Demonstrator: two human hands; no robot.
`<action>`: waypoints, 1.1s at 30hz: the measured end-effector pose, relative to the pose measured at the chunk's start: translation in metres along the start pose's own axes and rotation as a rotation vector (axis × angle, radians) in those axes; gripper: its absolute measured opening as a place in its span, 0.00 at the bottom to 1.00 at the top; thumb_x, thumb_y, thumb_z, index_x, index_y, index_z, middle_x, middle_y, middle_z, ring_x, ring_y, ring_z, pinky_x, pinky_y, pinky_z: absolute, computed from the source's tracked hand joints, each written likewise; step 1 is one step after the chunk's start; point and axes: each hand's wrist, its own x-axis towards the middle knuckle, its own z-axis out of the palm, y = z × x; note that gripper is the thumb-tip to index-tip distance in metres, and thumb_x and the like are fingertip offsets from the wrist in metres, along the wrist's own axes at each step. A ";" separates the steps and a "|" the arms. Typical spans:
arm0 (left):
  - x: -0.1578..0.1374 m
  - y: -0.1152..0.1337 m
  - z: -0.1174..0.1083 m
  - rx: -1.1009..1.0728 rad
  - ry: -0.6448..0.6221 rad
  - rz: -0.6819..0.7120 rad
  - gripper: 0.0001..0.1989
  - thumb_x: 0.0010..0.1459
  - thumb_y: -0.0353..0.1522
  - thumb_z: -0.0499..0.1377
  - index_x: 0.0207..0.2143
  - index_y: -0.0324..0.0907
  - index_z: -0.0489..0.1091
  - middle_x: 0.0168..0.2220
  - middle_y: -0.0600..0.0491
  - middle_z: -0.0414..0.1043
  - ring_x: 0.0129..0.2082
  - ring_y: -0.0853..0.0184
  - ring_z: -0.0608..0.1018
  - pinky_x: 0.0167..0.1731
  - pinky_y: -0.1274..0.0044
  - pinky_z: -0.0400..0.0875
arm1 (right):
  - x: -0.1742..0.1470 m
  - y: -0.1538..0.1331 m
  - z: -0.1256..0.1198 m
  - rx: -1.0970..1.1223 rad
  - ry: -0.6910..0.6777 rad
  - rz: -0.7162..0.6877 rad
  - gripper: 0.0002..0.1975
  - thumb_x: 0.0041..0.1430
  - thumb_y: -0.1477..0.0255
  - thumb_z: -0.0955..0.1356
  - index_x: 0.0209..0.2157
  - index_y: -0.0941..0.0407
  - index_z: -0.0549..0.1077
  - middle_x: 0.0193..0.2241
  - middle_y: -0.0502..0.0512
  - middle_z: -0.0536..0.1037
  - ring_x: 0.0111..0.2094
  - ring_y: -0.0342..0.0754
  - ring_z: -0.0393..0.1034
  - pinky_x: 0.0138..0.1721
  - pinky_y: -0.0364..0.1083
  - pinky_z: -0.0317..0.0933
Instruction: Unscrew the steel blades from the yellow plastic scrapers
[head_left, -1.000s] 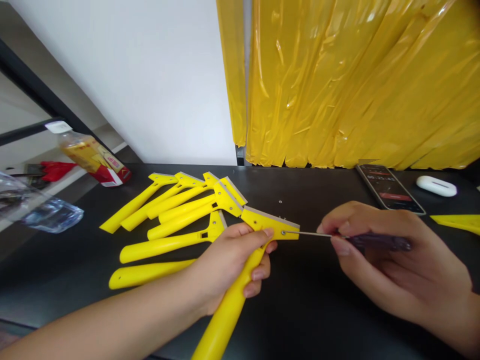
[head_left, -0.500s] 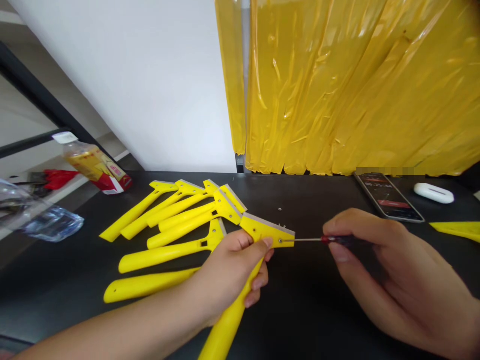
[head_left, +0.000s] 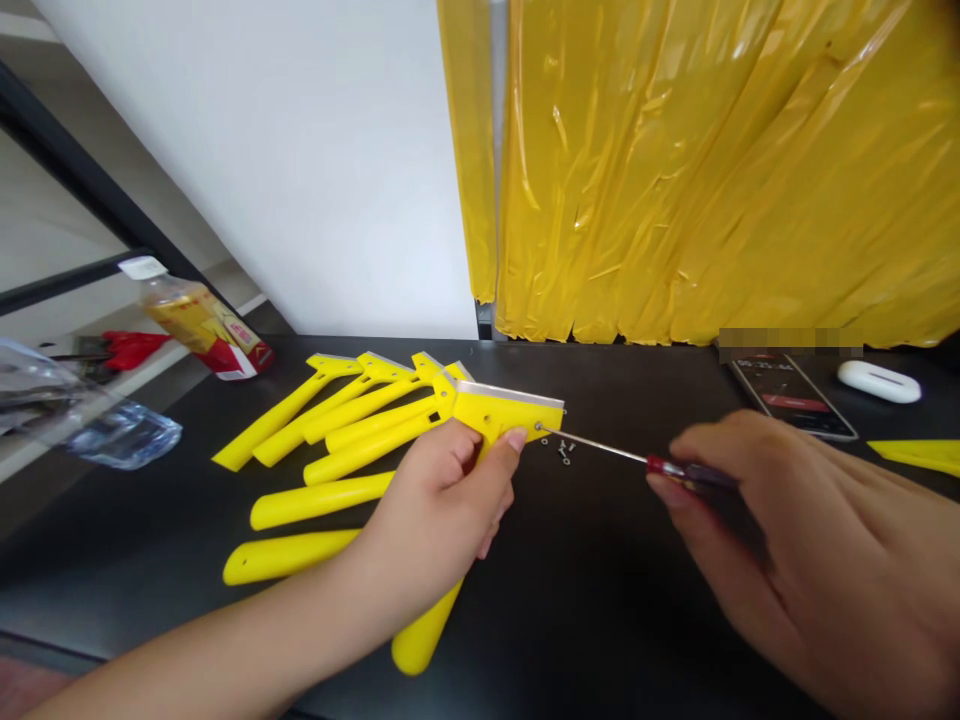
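My left hand (head_left: 457,485) is wrapped round the neck of a yellow scraper (head_left: 499,412), thumb on its face. A metal blade (head_left: 517,393) runs along the scraper's top edge, and its handle slants down toward me. Between thumb and fingers, my right hand (head_left: 795,540) grips a small screwdriver (head_left: 660,466) with a red and dark handle. The shaft's tip meets a screw (head_left: 538,427) at the right end of the scraper head. Several tiny screws and nuts (head_left: 564,450) lie on the black table just beyond the tip.
Several yellow scrapers (head_left: 367,430) lie fanned out at the left. A drink bottle (head_left: 206,320) and a clear plastic bottle (head_left: 127,430) are farther left. At the back right are a phone (head_left: 795,395), a white case (head_left: 879,381) and another yellow piece (head_left: 915,456).
The held scraper has shifted up and left with my left hand, its blade edge now nearer level. The screwdriver now slants up to the screw. More loose hardware shows on the table.
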 end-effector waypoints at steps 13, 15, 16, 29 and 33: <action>0.005 -0.007 0.003 -0.033 0.010 0.004 0.27 0.70 0.47 0.60 0.21 0.45 0.60 0.16 0.60 0.61 0.15 0.73 0.65 0.18 0.80 0.60 | 0.006 -0.002 0.006 -0.062 -0.029 -0.101 0.11 0.78 0.65 0.64 0.40 0.54 0.70 0.25 0.48 0.72 0.21 0.46 0.70 0.24 0.49 0.55; 0.006 -0.009 0.004 -0.024 0.001 -0.008 0.27 0.70 0.47 0.60 0.21 0.45 0.60 0.15 0.60 0.61 0.15 0.73 0.65 0.18 0.80 0.59 | 0.005 -0.001 0.007 -0.061 -0.044 -0.107 0.13 0.79 0.64 0.63 0.37 0.53 0.68 0.22 0.45 0.68 0.18 0.45 0.66 0.22 0.49 0.52; 0.006 -0.010 0.005 -0.020 -0.004 -0.013 0.27 0.70 0.47 0.59 0.21 0.45 0.60 0.15 0.60 0.61 0.15 0.73 0.64 0.17 0.80 0.59 | 0.005 -0.001 0.008 -0.068 -0.040 -0.096 0.13 0.79 0.63 0.63 0.38 0.53 0.69 0.22 0.46 0.70 0.19 0.45 0.68 0.22 0.49 0.54; 0.009 -0.009 0.005 0.004 0.006 -0.009 0.27 0.71 0.47 0.58 0.21 0.46 0.59 0.15 0.60 0.62 0.15 0.72 0.66 0.19 0.79 0.60 | 0.009 0.002 0.010 -0.040 -0.055 -0.040 0.15 0.80 0.62 0.61 0.40 0.54 0.70 0.23 0.47 0.73 0.17 0.45 0.71 0.19 0.47 0.57; 0.009 -0.008 0.005 0.004 0.005 -0.019 0.26 0.71 0.46 0.58 0.21 0.46 0.58 0.16 0.60 0.61 0.15 0.72 0.66 0.19 0.79 0.60 | 0.009 0.004 0.015 -0.124 -0.023 -0.051 0.14 0.79 0.61 0.63 0.40 0.54 0.72 0.23 0.48 0.75 0.19 0.48 0.73 0.21 0.50 0.57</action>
